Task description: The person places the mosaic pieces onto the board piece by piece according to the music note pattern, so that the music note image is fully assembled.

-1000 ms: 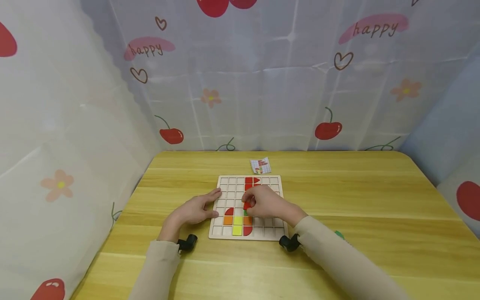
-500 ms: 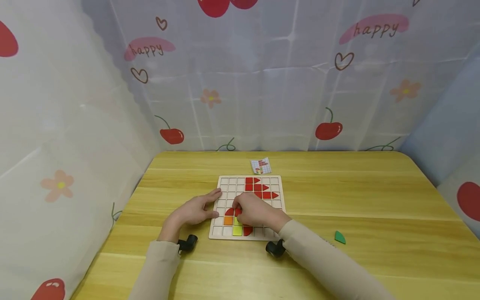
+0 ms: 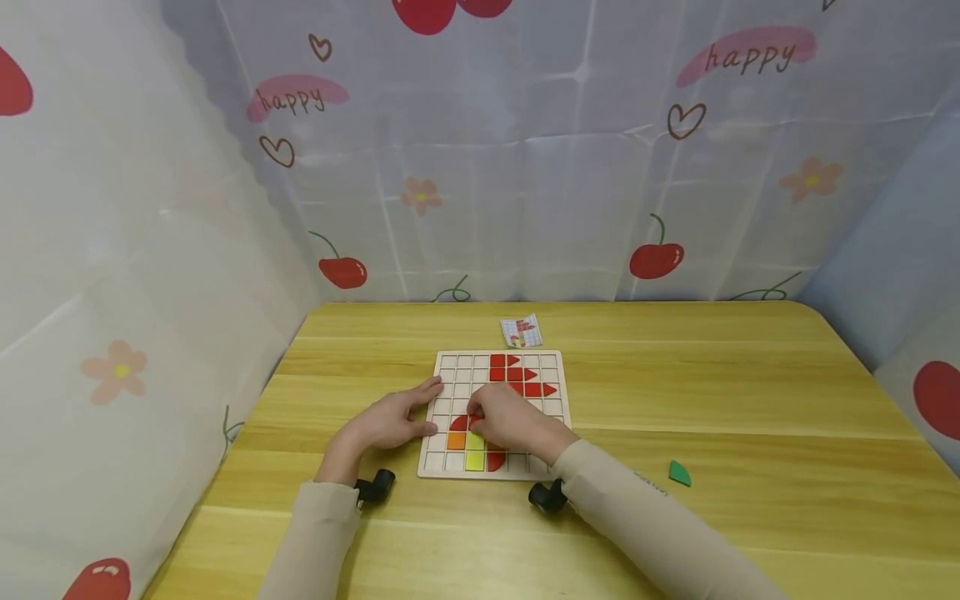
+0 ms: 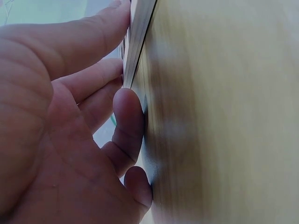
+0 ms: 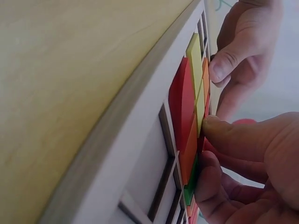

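A pale wooden grid board point(image 3: 455, 463) lies flat on the table, with red, orange and yellow tiles set in several of its cells. At its left edge rests my left hand point(image 3: 393, 419), thumb and fingertips touching the rim. My right hand point(image 3: 511, 422) is over the board's lower middle, thumb and fingers pinching a red tile point(image 3: 474, 423) beside a red quarter-round point(image 3: 458, 424) and above a yellow square point(image 3: 475, 442). In the right wrist view a green tile point(image 5: 190, 186) and an orange tile point(image 5: 188, 151) sit close to those fingers. The palm hides part of the board.
A small printed pattern card point(image 3: 521, 332) lies behind the board. One loose green quarter-round point(image 3: 680, 473) is on the table point(image 3: 750, 400) to the right, near the right sleeve. A printed curtain point(image 3: 525, 167) hangs beyond the table's back edge.
My right hand has moved left and slightly down across the board to the cell beside the red quarter-round, uncovering the red rows and the loose green tile. The left hand has stayed put.
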`<state>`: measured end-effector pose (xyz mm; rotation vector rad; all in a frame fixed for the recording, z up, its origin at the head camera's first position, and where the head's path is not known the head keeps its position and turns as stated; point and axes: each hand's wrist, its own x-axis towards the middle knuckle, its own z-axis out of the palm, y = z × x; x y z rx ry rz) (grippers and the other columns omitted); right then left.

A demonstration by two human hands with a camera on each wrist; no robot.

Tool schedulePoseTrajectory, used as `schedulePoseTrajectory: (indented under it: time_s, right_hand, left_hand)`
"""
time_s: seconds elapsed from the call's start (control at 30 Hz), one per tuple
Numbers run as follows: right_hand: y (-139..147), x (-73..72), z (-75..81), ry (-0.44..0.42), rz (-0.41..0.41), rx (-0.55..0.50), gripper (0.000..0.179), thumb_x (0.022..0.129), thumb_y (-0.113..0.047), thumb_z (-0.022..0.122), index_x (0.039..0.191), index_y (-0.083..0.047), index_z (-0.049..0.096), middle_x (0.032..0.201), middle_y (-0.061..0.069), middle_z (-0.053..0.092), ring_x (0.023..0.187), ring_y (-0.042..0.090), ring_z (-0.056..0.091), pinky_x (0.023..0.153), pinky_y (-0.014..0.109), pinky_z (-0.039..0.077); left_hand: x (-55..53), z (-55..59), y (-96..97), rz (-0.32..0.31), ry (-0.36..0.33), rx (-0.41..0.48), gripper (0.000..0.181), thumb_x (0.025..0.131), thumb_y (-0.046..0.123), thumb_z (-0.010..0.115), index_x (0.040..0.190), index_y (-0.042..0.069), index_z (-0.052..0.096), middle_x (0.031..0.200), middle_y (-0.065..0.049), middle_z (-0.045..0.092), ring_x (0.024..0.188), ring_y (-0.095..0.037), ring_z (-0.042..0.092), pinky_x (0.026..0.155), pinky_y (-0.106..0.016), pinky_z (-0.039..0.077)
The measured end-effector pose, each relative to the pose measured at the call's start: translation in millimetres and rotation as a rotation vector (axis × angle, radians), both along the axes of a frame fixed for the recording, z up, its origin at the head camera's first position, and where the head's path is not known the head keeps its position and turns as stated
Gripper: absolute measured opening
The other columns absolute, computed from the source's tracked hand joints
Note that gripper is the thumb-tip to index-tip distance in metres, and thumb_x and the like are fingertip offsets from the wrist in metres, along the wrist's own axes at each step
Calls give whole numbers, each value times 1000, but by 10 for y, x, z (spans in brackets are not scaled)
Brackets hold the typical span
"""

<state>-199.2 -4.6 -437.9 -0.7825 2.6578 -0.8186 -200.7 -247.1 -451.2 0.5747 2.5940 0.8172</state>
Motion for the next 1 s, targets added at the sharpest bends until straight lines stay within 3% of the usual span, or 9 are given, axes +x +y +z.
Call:
schedulePoseTrajectory:
  time_s: [0.13, 0.5, 0.7, 1.0]
  right_hand:
    - [10, -8, -11, 5, -12, -15, 17, 93, -10, 74, 108, -3, 77, 95, 2, 71, 82, 15, 57, 81, 32, 51]
    - [55, -24, -26, 9, 9, -29, 18, 95, -10, 72, 111, -5, 77, 103, 3, 75, 88, 13, 60, 85, 32, 53]
    - [146, 28, 22, -35, -10, -79, 19, 97, -11, 70, 114, -5, 77, 108, 4, 75, 92, 14, 61, 89, 36, 53]
    - [384, 118, -11, -3, -4, -104, 13, 93, -12, 74, 105, -9, 79, 89, -6, 71, 80, 10, 59, 75, 28, 51]
  left_hand:
    - [-18, -22, -8, -1, 10, 1, 73, 100, 25, 69, 162, 16, 33, 172, 0, 23, 156, -29, 29, 123, -50, 30]
    - [-19, -28, -11, -8, 7, 2, 73, 100, 25, 69, 163, 16, 32, 172, -1, 23, 156, -30, 28, 123, -51, 29]
    - [-11, -27, -10, -4, 6, 5, 73, 100, 25, 69, 163, 17, 32, 172, 0, 22, 157, -29, 27, 124, -51, 28]
    - [-22, -38, -16, -2, 8, 5, 73, 100, 25, 69, 163, 16, 33, 172, -1, 22, 157, -30, 27, 124, -51, 28]
